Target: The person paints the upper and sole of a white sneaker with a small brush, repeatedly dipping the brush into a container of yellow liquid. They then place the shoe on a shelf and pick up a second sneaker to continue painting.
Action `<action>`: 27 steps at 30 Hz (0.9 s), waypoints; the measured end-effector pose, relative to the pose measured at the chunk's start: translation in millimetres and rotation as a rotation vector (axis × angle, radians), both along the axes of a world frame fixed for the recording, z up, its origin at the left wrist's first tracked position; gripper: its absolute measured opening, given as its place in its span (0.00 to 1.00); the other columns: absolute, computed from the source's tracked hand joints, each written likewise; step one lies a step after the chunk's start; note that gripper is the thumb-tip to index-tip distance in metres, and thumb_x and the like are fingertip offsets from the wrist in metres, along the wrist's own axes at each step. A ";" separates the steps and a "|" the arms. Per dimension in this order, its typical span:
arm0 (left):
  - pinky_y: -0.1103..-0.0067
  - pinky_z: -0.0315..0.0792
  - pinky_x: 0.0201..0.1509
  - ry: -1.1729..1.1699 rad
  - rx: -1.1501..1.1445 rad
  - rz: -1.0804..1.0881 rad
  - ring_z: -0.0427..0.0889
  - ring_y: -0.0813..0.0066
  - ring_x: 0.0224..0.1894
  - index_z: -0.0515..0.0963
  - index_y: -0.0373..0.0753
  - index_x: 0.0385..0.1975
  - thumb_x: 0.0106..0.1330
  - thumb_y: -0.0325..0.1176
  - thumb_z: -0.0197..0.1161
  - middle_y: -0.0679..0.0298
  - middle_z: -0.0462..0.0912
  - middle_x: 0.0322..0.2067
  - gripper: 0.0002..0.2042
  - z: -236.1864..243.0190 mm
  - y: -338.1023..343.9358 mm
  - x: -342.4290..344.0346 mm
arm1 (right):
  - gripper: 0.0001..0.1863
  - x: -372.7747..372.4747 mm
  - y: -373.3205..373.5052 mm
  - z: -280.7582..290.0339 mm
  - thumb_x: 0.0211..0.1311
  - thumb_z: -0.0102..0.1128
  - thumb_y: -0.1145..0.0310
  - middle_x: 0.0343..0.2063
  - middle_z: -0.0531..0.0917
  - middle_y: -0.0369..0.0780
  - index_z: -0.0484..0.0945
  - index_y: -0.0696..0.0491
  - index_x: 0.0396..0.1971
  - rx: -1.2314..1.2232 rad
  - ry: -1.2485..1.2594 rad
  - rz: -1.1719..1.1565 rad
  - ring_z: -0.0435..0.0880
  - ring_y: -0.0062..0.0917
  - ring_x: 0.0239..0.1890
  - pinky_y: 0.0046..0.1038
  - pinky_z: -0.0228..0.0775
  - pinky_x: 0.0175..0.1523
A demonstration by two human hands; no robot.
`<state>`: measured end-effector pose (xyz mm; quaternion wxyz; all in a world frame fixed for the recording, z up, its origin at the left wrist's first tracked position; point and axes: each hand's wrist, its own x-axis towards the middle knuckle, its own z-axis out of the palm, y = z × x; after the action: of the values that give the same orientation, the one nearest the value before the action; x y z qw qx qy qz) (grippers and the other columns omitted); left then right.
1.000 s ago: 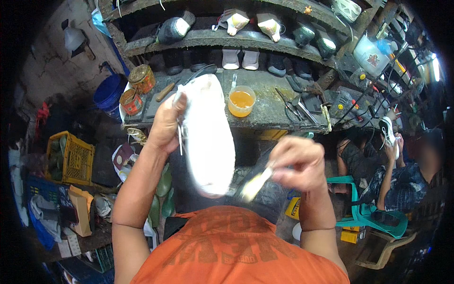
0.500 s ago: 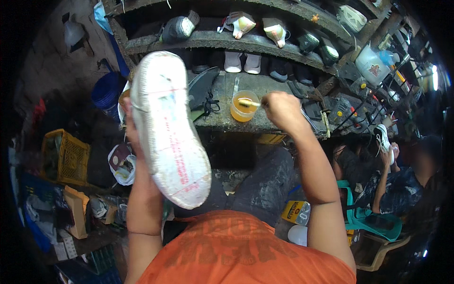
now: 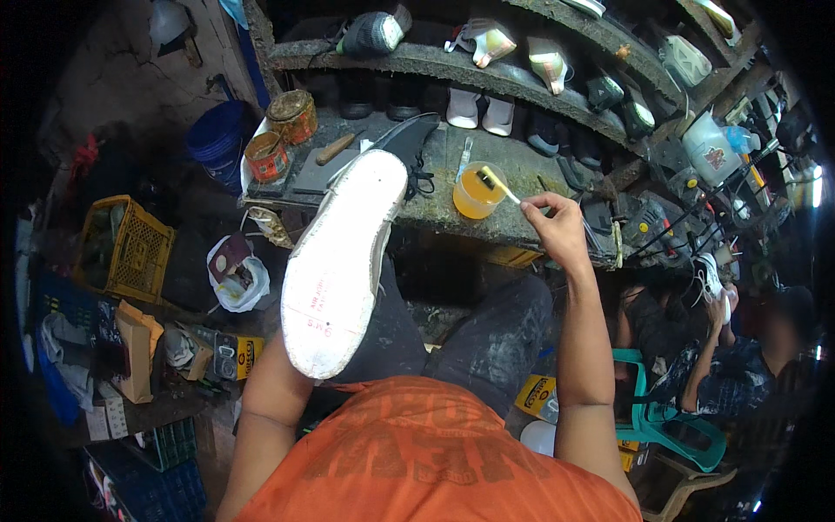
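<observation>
A shoe, its white sole with red print turned upward, is held up in front of my lap. My left forearm runs up beneath it, and the sole hides my left hand. Over the bench, my right hand pinches the end of a pale-handled brush. The brush's dark bristles sit inside a clear plastic cup of orange-yellow liquid. Behind the raised sole, a dark shoe with black laces lies on the bench.
Two rusty cans and a wooden-handled tool occupy the bench's left part. Shelves of shoes rise behind. A blue bucket and yellow crate stand left. At right, another person holds a white shoe near a teal chair.
The shoe has dropped lower and tilted, its upper end now leaning right. My right hand has turned, and the brush now points down into the cup. My view has shifted, uncovering the cans.
</observation>
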<state>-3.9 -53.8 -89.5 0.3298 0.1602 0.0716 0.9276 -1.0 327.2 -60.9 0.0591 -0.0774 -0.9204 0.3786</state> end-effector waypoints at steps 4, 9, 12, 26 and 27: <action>0.70 0.79 0.57 -0.118 0.033 -0.015 0.82 0.62 0.53 0.69 0.34 0.66 0.80 0.50 0.50 0.51 0.79 0.56 0.27 -6.9 9.8 -1.7 | 0.09 21.5 -24.1 35.6 0.59 0.71 0.70 0.25 0.86 0.37 0.89 0.57 0.38 -0.250 -0.027 0.208 0.83 0.19 0.30 0.25 0.73 0.39; 0.70 0.82 0.52 -0.135 -0.012 -0.146 0.85 0.62 0.48 0.72 0.34 0.64 0.79 0.51 0.50 0.51 0.82 0.52 0.27 -11.1 36.9 -10.7 | 0.07 49.9 -72.7 66.4 0.60 0.71 0.71 0.34 0.88 0.40 0.89 0.56 0.36 -0.162 0.236 0.580 0.86 0.24 0.37 0.27 0.76 0.40; 0.71 0.84 0.49 -0.180 -0.028 -0.182 0.87 0.62 0.45 0.73 0.33 0.63 0.79 0.51 0.50 0.51 0.84 0.49 0.27 -11.7 52.2 -21.0 | 0.07 37.0 -79.0 63.5 0.58 0.71 0.73 0.34 0.87 0.41 0.88 0.56 0.36 0.103 0.441 0.377 0.87 0.30 0.35 0.30 0.78 0.41; 0.74 0.86 0.37 0.113 -0.544 0.281 0.89 0.69 0.39 0.76 0.32 0.60 0.80 0.48 0.50 0.55 0.87 0.42 0.24 6.7 61.3 -19.9 | 0.03 54.6 -109.9 92.3 0.55 0.69 0.75 0.30 0.84 0.39 0.85 0.52 0.30 0.080 0.528 0.380 0.85 0.29 0.30 0.30 0.77 0.34; 0.74 0.86 0.38 0.014 -0.463 0.196 0.89 0.69 0.39 0.76 0.32 0.60 0.80 0.48 0.50 0.54 0.87 0.43 0.24 7.5 57.5 -19.3 | 0.03 52.9 -108.3 90.8 0.55 0.69 0.75 0.30 0.84 0.39 0.85 0.51 0.30 0.214 0.428 0.190 0.86 0.30 0.30 0.30 0.77 0.34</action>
<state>-23.3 3.7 -82.0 0.2659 0.0791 0.2999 0.9128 51.9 218.9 29.9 0.2244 0.0979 -0.9250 0.2906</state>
